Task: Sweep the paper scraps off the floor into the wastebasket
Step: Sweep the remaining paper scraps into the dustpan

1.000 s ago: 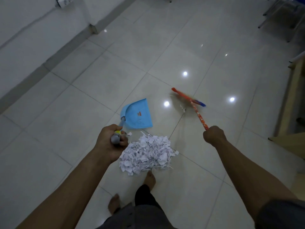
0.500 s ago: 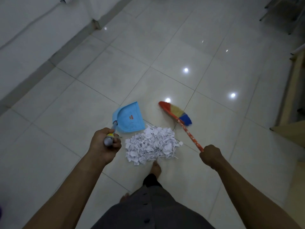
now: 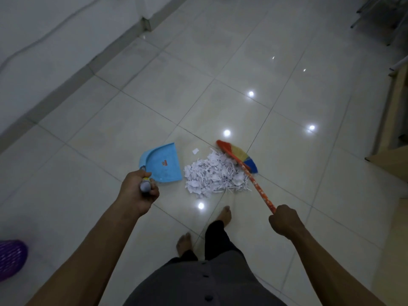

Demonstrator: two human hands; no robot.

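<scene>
A heap of white paper scraps (image 3: 215, 175) lies on the pale tiled floor in front of my bare feet. My left hand (image 3: 139, 191) grips the handle of a light blue dustpan (image 3: 162, 165), whose open edge sits just left of the heap. My right hand (image 3: 284, 221) grips the red patterned stick of a broom (image 3: 239, 156); its red, yellow and blue bristles rest against the heap's far right side. One loose scrap (image 3: 195, 151) lies apart, beyond the heap. A purple mesh wastebasket (image 3: 11, 258) shows at the lower left edge.
A white wall with a grey skirting (image 3: 66, 82) runs along the left. Wooden furniture (image 3: 395, 120) stands at the right edge and metal chair legs (image 3: 375, 16) at the far right corner. Ceiling lights reflect on the glossy tiles.
The broom swung down from the far floor to the heap's right side. The dustpan now sits left of the heap instead of behind it. The purple wastebasket has come into view.
</scene>
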